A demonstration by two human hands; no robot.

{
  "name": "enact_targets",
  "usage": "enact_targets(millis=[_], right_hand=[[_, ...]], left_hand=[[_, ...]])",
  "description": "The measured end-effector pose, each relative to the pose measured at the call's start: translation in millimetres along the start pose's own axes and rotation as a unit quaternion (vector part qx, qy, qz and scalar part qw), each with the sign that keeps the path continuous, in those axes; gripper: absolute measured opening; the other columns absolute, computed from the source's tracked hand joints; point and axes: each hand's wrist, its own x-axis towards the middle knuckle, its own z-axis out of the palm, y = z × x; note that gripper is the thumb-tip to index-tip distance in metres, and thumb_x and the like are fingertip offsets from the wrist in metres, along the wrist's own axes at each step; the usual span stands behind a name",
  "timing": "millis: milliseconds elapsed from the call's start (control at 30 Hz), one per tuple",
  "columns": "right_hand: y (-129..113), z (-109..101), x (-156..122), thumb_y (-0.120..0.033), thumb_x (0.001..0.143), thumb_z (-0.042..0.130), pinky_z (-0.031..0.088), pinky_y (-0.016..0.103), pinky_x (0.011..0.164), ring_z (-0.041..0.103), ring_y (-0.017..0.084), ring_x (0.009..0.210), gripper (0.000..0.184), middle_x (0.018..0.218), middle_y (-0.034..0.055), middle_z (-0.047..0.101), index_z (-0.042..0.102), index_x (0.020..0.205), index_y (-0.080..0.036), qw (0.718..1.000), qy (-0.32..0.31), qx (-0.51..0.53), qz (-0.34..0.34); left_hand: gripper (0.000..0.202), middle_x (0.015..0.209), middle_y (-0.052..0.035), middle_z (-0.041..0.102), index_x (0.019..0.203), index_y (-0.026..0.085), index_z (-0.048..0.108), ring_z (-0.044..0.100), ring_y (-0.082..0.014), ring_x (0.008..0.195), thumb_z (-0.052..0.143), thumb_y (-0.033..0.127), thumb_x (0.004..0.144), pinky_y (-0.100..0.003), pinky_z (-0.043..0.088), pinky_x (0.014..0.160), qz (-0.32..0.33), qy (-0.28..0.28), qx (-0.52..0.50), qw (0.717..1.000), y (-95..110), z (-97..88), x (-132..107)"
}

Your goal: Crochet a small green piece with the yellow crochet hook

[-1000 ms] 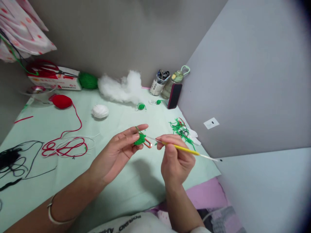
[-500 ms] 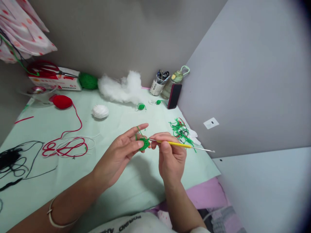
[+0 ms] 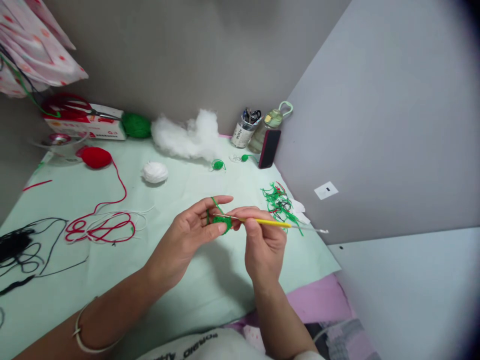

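Note:
My left hand [image 3: 187,237] pinches a small green crochet piece [image 3: 224,221] between thumb and middle fingers, with green yarn looped over the raised index finger. My right hand [image 3: 262,240] grips a yellow-handled crochet hook [image 3: 270,223] like a pencil. The hook's metal tip passes through the green piece toward my left hand. Both hands hover above a pale green mat [image 3: 187,280].
On the mat lie red yarn [image 3: 93,156] with loose red loops, a white yarn ball [image 3: 154,172], white stuffing [image 3: 187,132], a green yarn ball [image 3: 137,125], black yarn [image 3: 15,245] at left, green scraps [image 3: 279,200], a jar, bottle and phone [image 3: 269,148] in the corner.
My right hand moved left toward the left hand and pushed the hook's tip into the green piece. The hook levelled out. My left hand stayed almost still.

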Motion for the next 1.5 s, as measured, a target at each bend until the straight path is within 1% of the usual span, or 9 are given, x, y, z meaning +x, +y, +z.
enact_targets(millis=[300, 600, 833, 1100, 1200, 1267, 1300, 1367, 1500], right_hand=[[-9, -5, 5, -0.042, 0.105, 0.062, 0.058, 0.031, 0.066, 0.069, 0.015, 0.068, 0.025, 0.084, 0.0031, 0.079, 0.074, 0.094, -0.023, 0.998, 0.015, 0.030, 0.055], [-9, -2, -12, -0.019, 0.106, 0.057, 0.064, 0.039, 0.076, 0.076, 0.019, 0.086, 0.026, 0.103, 0.0024, 0.083, 0.076, 0.119, -0.032, 0.982, -0.001, -0.115, -0.151], [-12, -3, -6, -0.025, 0.109, 0.055, 0.063, 0.033, 0.068, 0.076, 0.015, 0.073, 0.023, 0.095, 0.0020, 0.081, 0.077, 0.105, -0.028, 0.996, 0.023, -0.064, -0.057], [-11, -7, -3, -0.024, 0.109, 0.054, 0.063, 0.032, 0.065, 0.075, 0.016, 0.073, 0.022, 0.095, 0.0035, 0.082, 0.075, 0.107, -0.025, 0.992, 0.003, -0.093, -0.089], [-5, -7, -5, -0.021, 0.108, 0.053, 0.064, 0.035, 0.067, 0.076, 0.019, 0.079, 0.022, 0.095, 0.0042, 0.081, 0.074, 0.112, -0.027, 0.967, -0.009, -0.175, -0.183], [2, -5, -7, -0.016, 0.104, 0.059, 0.064, 0.035, 0.071, 0.076, 0.020, 0.086, 0.024, 0.096, 0.0052, 0.079, 0.076, 0.116, -0.027, 0.917, -0.015, -0.280, -0.282], [5, -5, -8, -0.012, 0.101, 0.063, 0.064, 0.035, 0.072, 0.075, 0.021, 0.089, 0.027, 0.099, 0.0060, 0.079, 0.077, 0.119, -0.027, 0.881, -0.015, -0.334, -0.336], [10, -4, -9, -0.011, 0.098, 0.068, 0.063, 0.033, 0.072, 0.075, 0.022, 0.093, 0.028, 0.100, 0.0070, 0.077, 0.078, 0.119, -0.027, 0.868, -0.004, -0.334, -0.368], [5, -4, -3, -0.018, 0.105, 0.058, 0.061, 0.035, 0.069, 0.073, 0.019, 0.082, 0.024, 0.094, 0.0046, 0.078, 0.078, 0.115, -0.028, 0.956, 0.023, -0.193, -0.219]], left_hand=[[0.030, 0.099, -0.0016, 0.070, 0.118, 0.032, 0.083, 0.061, -0.0200, 0.100, 0.082, 0.034, 0.088, -0.031, 0.047, 0.093, 0.012, 0.012, 0.037, 0.999, 2, -5.1, -2], [0.025, 0.086, 0.0021, 0.070, 0.110, 0.030, 0.083, 0.062, -0.0169, 0.084, 0.082, 0.021, 0.086, -0.030, 0.051, 0.086, 0.096, 0.072, 0.127, 0.985, 6, 2.1, -4], [0.027, 0.087, 0.0026, 0.073, 0.113, 0.034, 0.084, 0.064, -0.0156, 0.088, 0.085, 0.026, 0.087, -0.027, 0.051, 0.086, 0.069, 0.028, 0.086, 0.994, 4, -4.2, -1], [0.032, 0.083, 0.0042, 0.070, 0.115, 0.033, 0.083, 0.064, -0.0137, 0.085, 0.083, 0.019, 0.086, -0.027, 0.051, 0.088, 0.083, 0.051, 0.115, 0.989, 7, -0.7, -3], [0.032, 0.084, 0.0043, 0.069, 0.113, 0.032, 0.083, 0.064, -0.0132, 0.085, 0.087, 0.020, 0.083, -0.025, 0.052, 0.087, 0.099, 0.085, 0.116, 0.985, 4, 2.7, -5], [0.039, 0.084, 0.0045, 0.069, 0.118, 0.033, 0.082, 0.064, -0.0132, 0.086, 0.090, 0.022, 0.082, -0.025, 0.052, 0.087, 0.084, 0.086, 0.072, 0.990, 2, 3.8, -5], [0.042, 0.085, 0.0043, 0.069, 0.123, 0.033, 0.081, 0.065, -0.0135, 0.088, 0.090, 0.024, 0.082, -0.025, 0.053, 0.088, 0.060, 0.074, 0.034, 0.995, 0, 3.7, -5], [0.046, 0.088, 0.0024, 0.071, 0.129, 0.031, 0.079, 0.066, -0.0144, 0.091, 0.089, 0.029, 0.084, -0.026, 0.053, 0.090, -0.010, 0.035, -0.049, 0.998, -2, 2.4, -3], [0.034, 0.091, -0.0023, 0.075, 0.120, 0.021, 0.084, 0.065, -0.0129, 0.085, 0.085, 0.025, 0.086, -0.023, 0.054, 0.085, -0.066, 0.001, -0.126, 0.990, -1, -0.7, 3]])
